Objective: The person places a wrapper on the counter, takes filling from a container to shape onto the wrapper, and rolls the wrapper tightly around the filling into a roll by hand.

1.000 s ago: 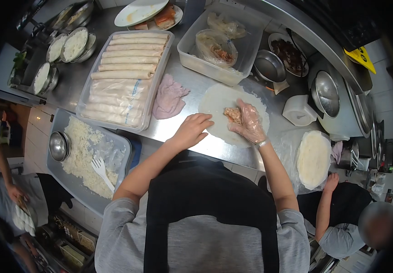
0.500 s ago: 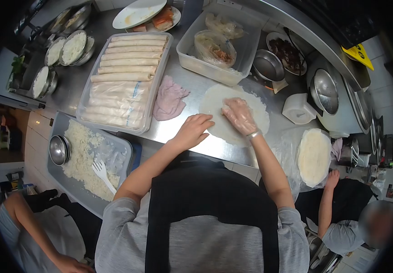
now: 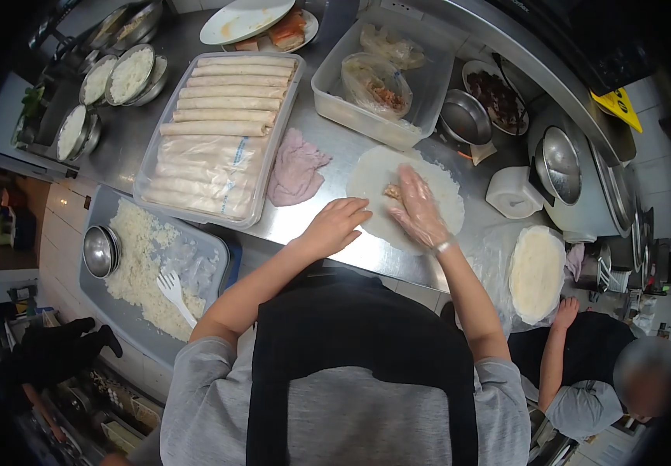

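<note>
The right hand (image 3: 422, 208), in a clear plastic glove, was open, fingers extended together and palm angled against a small mound of orange-pink minced filling (image 3: 391, 190); the glove probably kept skin off the food. The hand partly hid the mound, which sat near the middle of a thin, round, off-white sheet (image 3: 370, 175), leaving a bare margin all around. The bare left hand (image 3: 334, 227) was open, holding nothing visible, its fingertips at the sheet's near-left edge, perhaps to steady it. The flat steel counter (image 3: 335, 169) supported the sheet.

Beyond it, a translucent rectangular tub (image 3: 362, 124) held bagged filling (image 3: 382, 92), apparently for easy reach. A crumpled pink cloth (image 3: 296, 169) lay between the sheet and a clear plastic tray (image 3: 276, 152) of long pale rolls (image 3: 223, 103), lined up side by side, likely to save space.
</note>
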Tool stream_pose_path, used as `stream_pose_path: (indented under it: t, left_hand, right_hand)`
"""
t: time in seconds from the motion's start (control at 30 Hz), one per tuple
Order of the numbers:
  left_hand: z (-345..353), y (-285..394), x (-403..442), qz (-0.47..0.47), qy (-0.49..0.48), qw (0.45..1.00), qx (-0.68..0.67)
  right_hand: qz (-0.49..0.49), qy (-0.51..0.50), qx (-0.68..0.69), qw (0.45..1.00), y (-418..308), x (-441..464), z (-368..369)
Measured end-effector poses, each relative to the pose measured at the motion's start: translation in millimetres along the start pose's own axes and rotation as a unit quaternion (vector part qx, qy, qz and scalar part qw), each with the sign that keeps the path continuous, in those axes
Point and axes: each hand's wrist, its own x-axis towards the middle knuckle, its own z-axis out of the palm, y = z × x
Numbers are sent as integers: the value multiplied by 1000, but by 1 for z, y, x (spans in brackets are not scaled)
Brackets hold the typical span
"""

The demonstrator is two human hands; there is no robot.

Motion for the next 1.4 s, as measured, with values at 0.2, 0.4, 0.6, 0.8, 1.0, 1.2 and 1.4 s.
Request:
stream_pose_path:
  t: [0.2, 0.4, 0.6, 0.8, 1.0, 1.2, 1.4]
  left_hand:
    - [2, -6, -9, 20, 27, 999, -5]
    - [2, -7, -7, 23, 20, 1000, -8]
    - [-1, -6, -8, 23, 17, 1000, -4]
    - [-5, -4, -6, 18, 5, 1000, 2]
    - [-9, -4, -7, 38, -13, 998, 43]
    - [-13, -2, -7, 39, -39, 997, 61]
    - [-19, 5, -11, 41, -77, 995, 47]
  right_hand:
    - [5, -50, -23, 998, -5, -32, 12]
    - [-13, -57, -49, 997, -15, -8, 21]
    - [47, 28, 206, 977, -6, 0, -1]
    - [111, 39, -10, 993, -4, 11, 19]
    - [91, 49, 62, 993, -5, 16, 18]
    - [100, 41, 63, 992, -12, 29, 30]
    - [35, 107, 0, 994, -26, 27, 30]
